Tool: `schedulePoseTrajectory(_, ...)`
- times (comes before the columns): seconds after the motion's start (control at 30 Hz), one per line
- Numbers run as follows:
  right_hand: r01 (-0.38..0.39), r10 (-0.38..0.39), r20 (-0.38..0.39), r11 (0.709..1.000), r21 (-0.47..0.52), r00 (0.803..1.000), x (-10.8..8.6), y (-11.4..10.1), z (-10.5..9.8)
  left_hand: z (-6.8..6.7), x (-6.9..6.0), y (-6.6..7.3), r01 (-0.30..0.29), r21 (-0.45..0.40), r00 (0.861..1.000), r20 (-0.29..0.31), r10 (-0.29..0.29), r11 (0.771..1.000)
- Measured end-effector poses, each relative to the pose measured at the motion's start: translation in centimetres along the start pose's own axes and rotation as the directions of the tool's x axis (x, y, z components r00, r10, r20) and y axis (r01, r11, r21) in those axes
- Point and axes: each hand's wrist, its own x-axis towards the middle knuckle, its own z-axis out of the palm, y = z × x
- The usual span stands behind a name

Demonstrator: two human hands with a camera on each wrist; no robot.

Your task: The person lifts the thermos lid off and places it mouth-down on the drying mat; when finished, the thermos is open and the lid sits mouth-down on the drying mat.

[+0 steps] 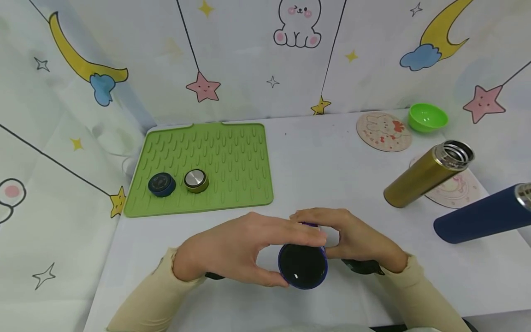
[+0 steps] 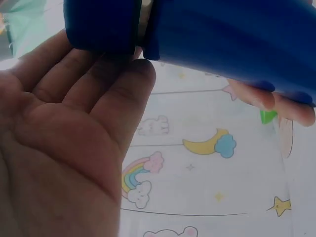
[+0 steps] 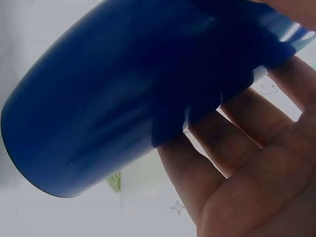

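Note:
Both hands hold a blue thermos flask [image 3: 94, 98] above the near part of the table. My left hand [image 1: 244, 246] grips its blue lid [image 2: 101, 24], thumb on one side and fingers on the other; the lid's round black top [image 1: 303, 267] faces the head camera. My right hand [image 1: 356, 233] grips the flask's body, its fingers wrapped along the side in the right wrist view. A narrow silvery band shows between lid and body in the left wrist view. The head view hides most of the body behind the lid and hands.
A green ridged mat [image 1: 232, 184] carries a dark blue lid [image 1: 162, 185] and a gold lid [image 1: 196, 180]. To the right stand a lidless gold flask [image 1: 419, 180] and a navy flask [image 1: 481, 214]. Behind them are a bunny coaster [image 1: 377, 138] and a green bowl [image 1: 427, 117].

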Motion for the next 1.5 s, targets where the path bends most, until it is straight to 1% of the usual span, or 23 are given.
schedulePoseTrajectory(0.07,-0.016,0.015,-0.006,1.0,-0.017,1.0,0.0,-0.1,0.0,0.1,0.0,0.1,-0.011,0.033,1.0,0.0,0.011,0.999)
schedulePoseTrajectory(0.13,-0.023,0.021,-0.029,0.998,-0.05,0.999,-0.1,0.0,-0.1,0.3,0.0,0.1,-0.016,0.072,0.999,-0.033,0.018,0.997)
schedulePoseTrajectory(0.2,-0.017,0.011,-0.069,0.997,-0.081,0.998,-0.2,0.1,-0.1,0.5,0.1,-0.1,-0.016,0.108,0.995,-0.098,0.027,0.994)
schedulePoseTrajectory(0.23,-0.012,0.003,-0.098,0.995,-0.098,0.995,-0.2,0.2,-0.1,0.6,0.1,-0.2,-0.014,0.122,0.99,-0.138,0.031,0.992)
schedulePoseTrajectory(0.27,-0.008,-0.007,-0.131,0.993,-0.117,0.991,-0.2,0.3,0.0,0.7,0.1,-0.3,-0.012,0.139,0.983,-0.182,0.037,0.99)
schedulePoseTrajectory(0.3,-0.007,-0.015,-0.168,0.992,-0.13,0.986,-0.2,0.4,0.0,0.9,0.1,-0.5,-0.01,0.152,0.972,-0.229,0.045,0.988)
schedulePoseTrajectory(0.37,-0.01,-0.029,-0.248,0.988,-0.154,0.968,-0.2,0.5,0.1,1.2,0.2,-0.8,-0.009,0.183,0.944,-0.323,0.068,0.983)
schedulePoseTrajectory(0.4,-0.019,-0.031,-0.285,0.986,-0.169,0.958,-0.1,0.5,0.2,1.4,0.2,-1.0,-0.004,0.194,0.927,-0.366,0.076,0.981)
schedulePoseTrajectory(0.47,-0.033,-0.04,-0.353,0.98,-0.197,0.935,0.0,0.5,0.3,1.8,0.3,-1.3,0.008,0.217,0.891,-0.444,0.092,0.976)
schedulePoseTrajectory(0.53,-0.053,-0.045,-0.41,0.973,-0.224,0.911,0.1,0.5,0.5,2.3,0.5,-1.6,0.016,0.239,0.852,-0.512,0.112,0.971)
schedulePoseTrajectory(0.67,-0.09,-0.052,-0.491,0.961,-0.261,0.87,0.3,0.6,0.9,3.1,0.7,-2.1,0.055,0.297,0.772,-0.618,0.148,0.953)
schedulePoseTrajectory(0.73,-0.108,-0.052,-0.516,0.955,-0.276,0.855,0.3,0.6,1.0,3.4,0.8,-2.3,0.072,0.331,0.737,-0.653,0.173,0.941)
schedulePoseTrajectory(0.77,-0.114,-0.053,-0.523,0.953,-0.282,0.851,0.3,0.6,1.0,3.5,0.8,-2.4,0.078,0.342,0.722,-0.667,0.184,0.936)
schedulePoseTrajectory(0.83,-0.126,-0.052,-0.533,0.948,-0.291,0.845,0.4,0.5,1.1,3.8,0.9,-2.5,0.078,0.355,0.699,-0.686,0.202,0.932)
schedulePoseTrajectory(0.9,-0.136,-0.049,-0.539,0.944,-0.3,0.841,0.4,0.5,1.1,3.9,1.1,-2.5,0.075,0.36,0.682,-0.699,0.216,0.93)
schedulePoseTrajectory(1.0,-0.133,-0.051,-0.538,0.946,-0.297,0.842,0.4,0.6,1.1,4.1,1.1,-2.4,0.066,0.341,0.663,-0.717,0.214,0.938)
schedulePoseTrajectory(1.13,-0.134,-0.046,-0.537,0.948,-0.29,0.842,0.3,0.7,1.1,3.9,1.0,-2.1,0.039,0.287,0.647,-0.737,0.195,0.957)
schedulePoseTrajectory(1.2,-0.148,-0.039,-0.55,0.945,-0.29,0.834,0.2,0.9,1.1,3.7,0.8,-2.0,0.031,0.263,0.639,-0.747,0.183,0.964)
schedulePoseTrajectory(1.27,-0.17,-0.025,-0.569,0.943,-0.287,0.822,0.0,1.1,1.0,3.5,0.4,-2.1,0.037,0.227,0.629,-0.762,0.154,0.973)
schedulePoseTrajectory(1.33,-0.198,-0.003,-0.591,0.941,-0.275,0.807,-0.2,1.4,0.9,3.5,-0.2,-2.3,0.065,0.181,0.614,-0.782,0.103,0.981)
schedulePoseTrajectory(1.4,-0.231,0.03,-0.615,0.94,-0.251,0.788,-0.4,1.7,0.8,3.5,-0.9,-2.6,0.099,0.122,0.596,-0.802,0.039,0.988)
schedulePoseTrajectory(1.43,-0.244,0.044,-0.628,0.941,-0.235,0.777,-0.6,1.9,0.7,3.5,-1.2,-2.8,0.123,0.088,0.584,-0.812,0.0,0.989)
schedulePoseTrajectory(1.5,-0.252,0.067,-0.658,0.949,-0.19,0.75,-0.9,2.3,0.6,3.6,-2.0,-3.2,0.187,0.024,0.561,-0.823,-0.087,0.982)
